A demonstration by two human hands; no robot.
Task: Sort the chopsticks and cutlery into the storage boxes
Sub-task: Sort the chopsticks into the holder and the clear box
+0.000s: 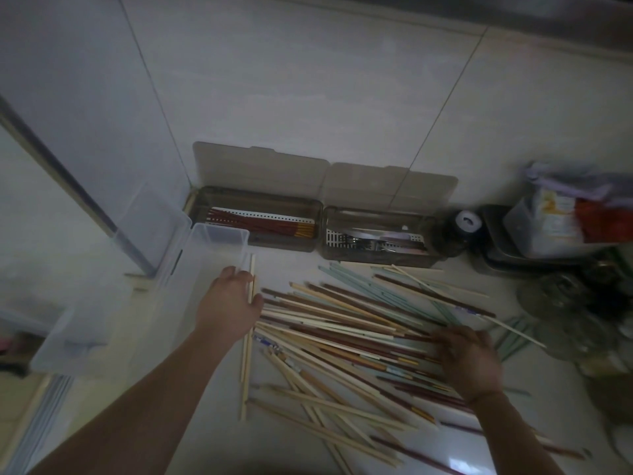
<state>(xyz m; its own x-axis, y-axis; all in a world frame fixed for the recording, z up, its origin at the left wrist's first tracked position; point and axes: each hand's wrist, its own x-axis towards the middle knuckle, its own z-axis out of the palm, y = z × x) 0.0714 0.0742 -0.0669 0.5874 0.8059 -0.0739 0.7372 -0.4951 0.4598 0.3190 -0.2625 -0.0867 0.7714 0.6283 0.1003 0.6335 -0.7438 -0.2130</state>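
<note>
A big heap of mixed chopsticks, pale wood, dark red and light green, lies on the white counter. My left hand grips a few pale wooden chopsticks upright beside a clear plastic box. My right hand rests on the heap with its fingers curled over several sticks. Against the wall stand two open grey storage boxes: the left box holds dark red chopsticks, the right box holds metal cutlery.
A dark jar with a white lid stands right of the boxes. Behind it a tray carries a clear tub of packets. Glassware crowds the right edge. The tiled wall rises behind the boxes.
</note>
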